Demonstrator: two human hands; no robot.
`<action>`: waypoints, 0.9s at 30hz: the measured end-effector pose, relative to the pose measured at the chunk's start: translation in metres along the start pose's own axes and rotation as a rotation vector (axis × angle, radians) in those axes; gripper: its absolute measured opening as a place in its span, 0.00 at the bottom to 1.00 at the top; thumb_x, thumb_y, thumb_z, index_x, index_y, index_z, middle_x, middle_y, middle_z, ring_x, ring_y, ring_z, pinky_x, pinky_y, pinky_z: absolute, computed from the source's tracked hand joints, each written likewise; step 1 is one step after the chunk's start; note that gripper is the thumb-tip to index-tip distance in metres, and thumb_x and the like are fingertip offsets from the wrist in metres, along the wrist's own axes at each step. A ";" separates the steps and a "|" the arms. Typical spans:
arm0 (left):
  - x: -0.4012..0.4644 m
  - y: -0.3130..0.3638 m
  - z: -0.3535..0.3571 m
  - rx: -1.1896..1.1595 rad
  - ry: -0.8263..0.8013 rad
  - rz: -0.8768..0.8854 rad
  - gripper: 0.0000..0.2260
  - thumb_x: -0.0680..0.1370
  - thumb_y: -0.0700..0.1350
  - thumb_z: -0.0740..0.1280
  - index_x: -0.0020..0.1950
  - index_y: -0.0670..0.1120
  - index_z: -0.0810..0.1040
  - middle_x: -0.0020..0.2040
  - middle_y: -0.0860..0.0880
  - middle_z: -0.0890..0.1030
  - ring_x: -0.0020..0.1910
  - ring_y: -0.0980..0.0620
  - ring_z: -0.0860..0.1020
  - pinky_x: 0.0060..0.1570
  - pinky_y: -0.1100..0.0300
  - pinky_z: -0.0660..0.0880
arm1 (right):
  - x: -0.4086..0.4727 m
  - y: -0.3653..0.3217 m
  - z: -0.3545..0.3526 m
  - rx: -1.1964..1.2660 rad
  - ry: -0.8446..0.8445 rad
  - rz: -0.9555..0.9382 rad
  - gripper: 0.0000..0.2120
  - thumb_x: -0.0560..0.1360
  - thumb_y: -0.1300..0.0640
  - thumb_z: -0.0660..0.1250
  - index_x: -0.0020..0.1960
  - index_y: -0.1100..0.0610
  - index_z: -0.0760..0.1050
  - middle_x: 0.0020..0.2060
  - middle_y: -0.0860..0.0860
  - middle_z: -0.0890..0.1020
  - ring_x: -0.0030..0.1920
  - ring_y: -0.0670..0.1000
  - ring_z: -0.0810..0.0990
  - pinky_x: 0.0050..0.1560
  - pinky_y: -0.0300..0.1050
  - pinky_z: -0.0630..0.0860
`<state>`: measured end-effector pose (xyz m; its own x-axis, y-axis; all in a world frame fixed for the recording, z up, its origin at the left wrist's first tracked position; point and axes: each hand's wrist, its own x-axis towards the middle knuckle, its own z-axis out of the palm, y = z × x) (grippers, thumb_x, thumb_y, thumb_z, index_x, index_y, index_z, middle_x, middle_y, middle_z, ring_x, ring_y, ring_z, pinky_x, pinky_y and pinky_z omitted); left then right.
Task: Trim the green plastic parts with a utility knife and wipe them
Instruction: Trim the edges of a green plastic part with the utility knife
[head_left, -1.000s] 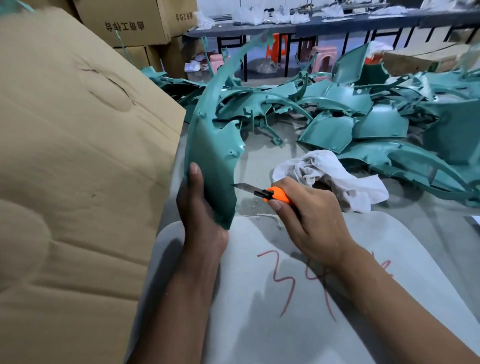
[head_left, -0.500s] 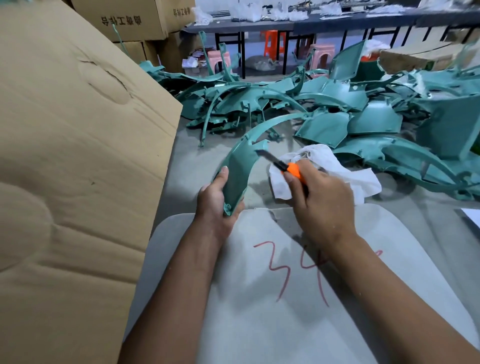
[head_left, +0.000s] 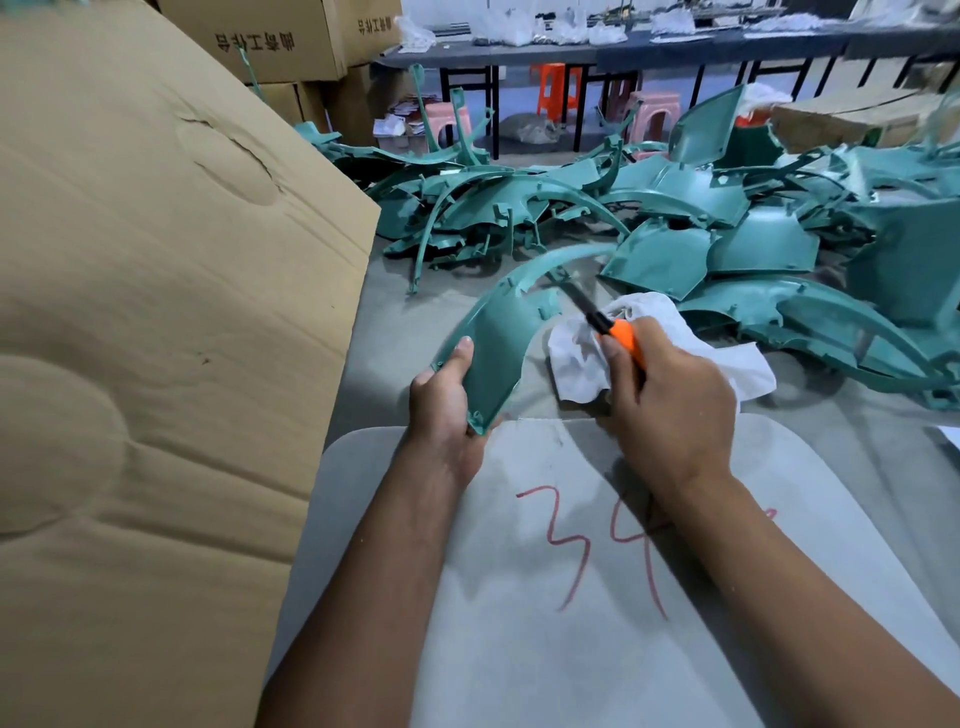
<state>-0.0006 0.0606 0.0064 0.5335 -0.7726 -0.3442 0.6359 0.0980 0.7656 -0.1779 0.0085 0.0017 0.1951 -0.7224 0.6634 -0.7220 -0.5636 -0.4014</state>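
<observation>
Work surface is a grey table top (head_left: 415, 332), covered at the near edge by a pale grey rounded board (head_left: 545, 649) marked "34" in red. A crumpled white cloth (head_left: 691, 343) is laid on the table just beyond the board, and a heap of green plastic parts (head_left: 675, 208) is spread across the far and right side. A large tan cardboard sheet (head_left: 156, 364) is seen along the left edge; whether it rests on the table cannot be told.
</observation>
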 end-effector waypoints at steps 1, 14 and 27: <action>0.000 -0.002 0.001 0.010 0.028 0.016 0.11 0.83 0.44 0.66 0.59 0.36 0.76 0.35 0.44 0.82 0.27 0.50 0.80 0.24 0.65 0.72 | 0.000 0.002 -0.001 0.046 -0.001 -0.004 0.15 0.84 0.46 0.59 0.44 0.54 0.66 0.27 0.43 0.63 0.29 0.56 0.65 0.31 0.48 0.58; 0.006 0.001 -0.002 0.085 0.096 0.172 0.12 0.82 0.46 0.68 0.62 0.40 0.78 0.51 0.42 0.85 0.47 0.43 0.85 0.37 0.56 0.81 | -0.003 0.001 0.001 0.088 -0.055 -0.095 0.15 0.84 0.47 0.60 0.42 0.55 0.66 0.28 0.44 0.66 0.29 0.57 0.69 0.30 0.50 0.61; 0.003 0.001 -0.006 0.135 -0.311 -0.070 0.11 0.85 0.49 0.62 0.46 0.45 0.72 0.23 0.51 0.65 0.17 0.57 0.63 0.16 0.69 0.60 | -0.005 -0.009 0.001 0.364 -0.015 -0.069 0.18 0.85 0.47 0.58 0.41 0.56 0.67 0.28 0.47 0.69 0.30 0.50 0.68 0.32 0.51 0.66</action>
<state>0.0052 0.0626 0.0031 0.2820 -0.9308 -0.2325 0.5742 -0.0304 0.8182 -0.1714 0.0172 0.0011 0.2470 -0.6823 0.6881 -0.4237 -0.7147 -0.5565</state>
